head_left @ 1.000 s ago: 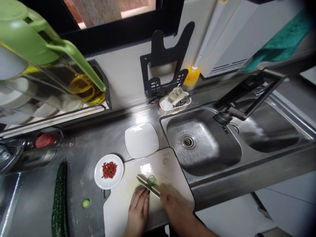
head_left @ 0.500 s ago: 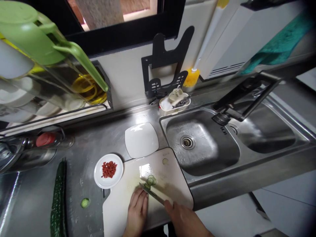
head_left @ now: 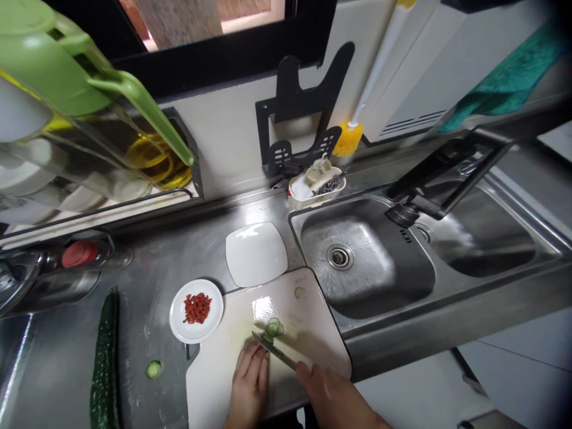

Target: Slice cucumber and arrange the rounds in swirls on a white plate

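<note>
Little moved; right hand (head_left: 328, 393) fingers closed on knife (head_left: 273, 350), slicing cucumber (head_left: 273, 327).

You have nothing to read here: no word, label, brand, number or sign shows clearly on anything in view.
</note>
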Tool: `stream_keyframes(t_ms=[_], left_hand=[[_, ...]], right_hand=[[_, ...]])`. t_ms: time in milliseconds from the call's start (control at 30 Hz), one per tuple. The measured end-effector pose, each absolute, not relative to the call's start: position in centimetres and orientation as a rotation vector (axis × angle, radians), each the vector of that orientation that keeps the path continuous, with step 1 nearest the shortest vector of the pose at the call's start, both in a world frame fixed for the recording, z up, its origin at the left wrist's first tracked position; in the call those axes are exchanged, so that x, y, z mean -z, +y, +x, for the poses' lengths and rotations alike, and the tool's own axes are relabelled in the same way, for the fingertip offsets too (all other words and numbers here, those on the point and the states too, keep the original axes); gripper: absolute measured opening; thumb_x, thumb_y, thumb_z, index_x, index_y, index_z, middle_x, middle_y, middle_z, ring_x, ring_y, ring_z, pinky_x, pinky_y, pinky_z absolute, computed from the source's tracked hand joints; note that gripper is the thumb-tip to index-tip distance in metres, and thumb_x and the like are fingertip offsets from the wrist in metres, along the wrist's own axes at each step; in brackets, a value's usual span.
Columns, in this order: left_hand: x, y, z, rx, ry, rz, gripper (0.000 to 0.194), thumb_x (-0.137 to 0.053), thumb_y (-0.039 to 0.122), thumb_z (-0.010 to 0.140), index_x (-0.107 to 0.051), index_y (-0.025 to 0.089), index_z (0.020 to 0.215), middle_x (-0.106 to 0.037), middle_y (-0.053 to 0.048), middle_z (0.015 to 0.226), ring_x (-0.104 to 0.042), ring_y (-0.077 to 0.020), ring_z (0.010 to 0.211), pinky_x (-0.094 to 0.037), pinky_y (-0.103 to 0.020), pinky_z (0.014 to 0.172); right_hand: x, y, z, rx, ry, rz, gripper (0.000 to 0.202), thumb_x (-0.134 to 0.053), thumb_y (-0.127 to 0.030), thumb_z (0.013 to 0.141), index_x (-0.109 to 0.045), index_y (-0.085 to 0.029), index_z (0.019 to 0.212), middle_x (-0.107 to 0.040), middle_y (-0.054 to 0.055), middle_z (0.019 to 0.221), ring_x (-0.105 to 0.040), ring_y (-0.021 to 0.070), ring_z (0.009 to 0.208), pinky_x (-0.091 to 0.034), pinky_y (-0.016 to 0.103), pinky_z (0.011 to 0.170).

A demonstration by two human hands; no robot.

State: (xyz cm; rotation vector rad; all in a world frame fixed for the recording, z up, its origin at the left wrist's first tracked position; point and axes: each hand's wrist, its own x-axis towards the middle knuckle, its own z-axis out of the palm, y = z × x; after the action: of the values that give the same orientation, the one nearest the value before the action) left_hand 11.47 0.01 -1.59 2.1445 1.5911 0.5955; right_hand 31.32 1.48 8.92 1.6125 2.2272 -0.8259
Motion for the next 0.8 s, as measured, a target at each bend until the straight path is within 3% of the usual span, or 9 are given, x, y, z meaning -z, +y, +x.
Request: stream_keyframes(t_ms=[433,800], left_hand=[[1.6,0.2,11.5,-0.623,1.588,2.182,0.024,-0.043,0.017,0.090,-0.063,0.017,0.103,-0.067,-0.007,0.106,-0.061,-0.0179,0.103,-0.051,-0.036,0.094],[1.3,0.3,11.6,-0.618,1.589,2.136,0.025,-0.043,0.018,0.090,-0.064,0.018,0.103,-0.067,-0.006,0.107,-0.062,-0.0181,0.103,-0.051,-0.036,0.094]], right_hand=[[-8.6,2.7,30.6,0.915,2.124,1.632,0.034,-0.042,0.002,0.076,-0.060,-0.019,0.096,-0.067,0.005,0.071,-0.066,0.0190,0.061,-0.045,0.023,0.050],[-6.8,1.9,30.1,0.819,2.296,1.655,0.029,-0.044,0.002,0.076,-0.057,-0.017,0.093,-0.066,0.004,0.069,-0.063,0.0177,0.056,-0.041,0.024,0.047]])
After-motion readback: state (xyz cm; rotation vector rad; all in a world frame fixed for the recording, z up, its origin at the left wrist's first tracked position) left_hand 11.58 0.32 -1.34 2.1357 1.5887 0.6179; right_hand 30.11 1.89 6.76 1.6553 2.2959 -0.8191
